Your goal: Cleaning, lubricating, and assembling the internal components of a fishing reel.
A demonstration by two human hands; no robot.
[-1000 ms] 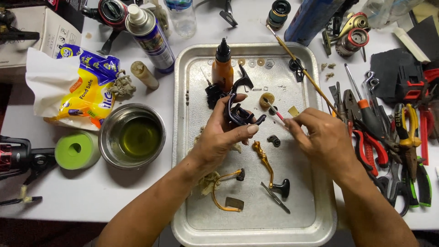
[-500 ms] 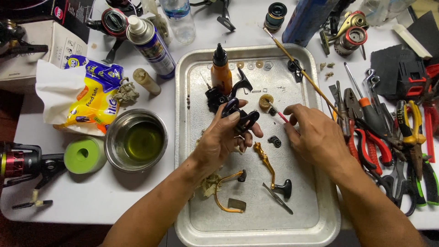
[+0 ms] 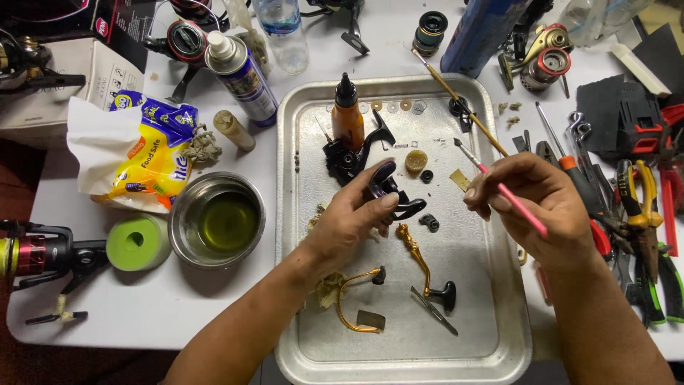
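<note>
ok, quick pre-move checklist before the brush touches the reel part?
1. Left hand grips black reel part: ok.
2. Right hand holds pink-handled brush: ok.
3. Brush tip clear of the part: ok, it points up and away.
4. Part held over metal tray: ok.
5. Steel bowl holds yellowish liquid: ok.
6. Bristles loaded: cannot tell.
</note>
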